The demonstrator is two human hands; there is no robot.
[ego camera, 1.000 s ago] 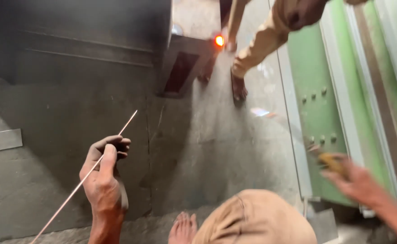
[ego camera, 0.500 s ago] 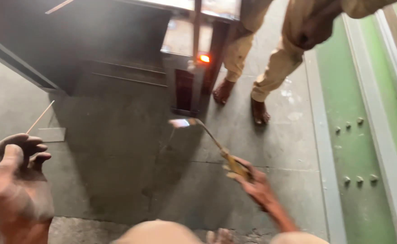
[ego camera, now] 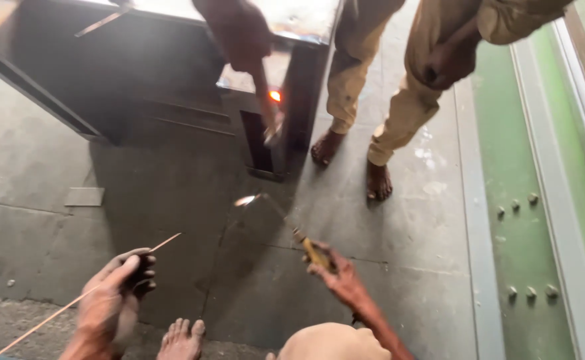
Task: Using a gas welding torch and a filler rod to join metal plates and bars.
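Note:
My left hand (ego camera: 114, 297) is low at the left, closed around a thin copper-coloured rod (ego camera: 162, 243) that runs from the bottom left corner up to the right past my fingers. My right hand (ego camera: 338, 272) is at the lower middle, gripping the brass handle of a gas torch (ego camera: 304, 244). The torch's thin neck points up and left, with a small pale flame (ego camera: 245, 199) at its tip above the concrete floor. My bare foot (ego camera: 181, 339) and knee (ego camera: 329, 343) show at the bottom edge.
A dark metal box frame (ego camera: 172, 87) stands ahead with a glowing orange spot (ego camera: 275, 96). Another person in tan trousers (ego camera: 399, 100) stands barefoot beside it, a hand (ego camera: 242, 37) holding a tool down to the frame. A green riveted steel beam (ego camera: 526, 187) lies at right.
The view has shifted so my left hand and rod come into fuller view. My right hand with the torch has moved down and left. The other person's hand has reached down toward the glowing spot.

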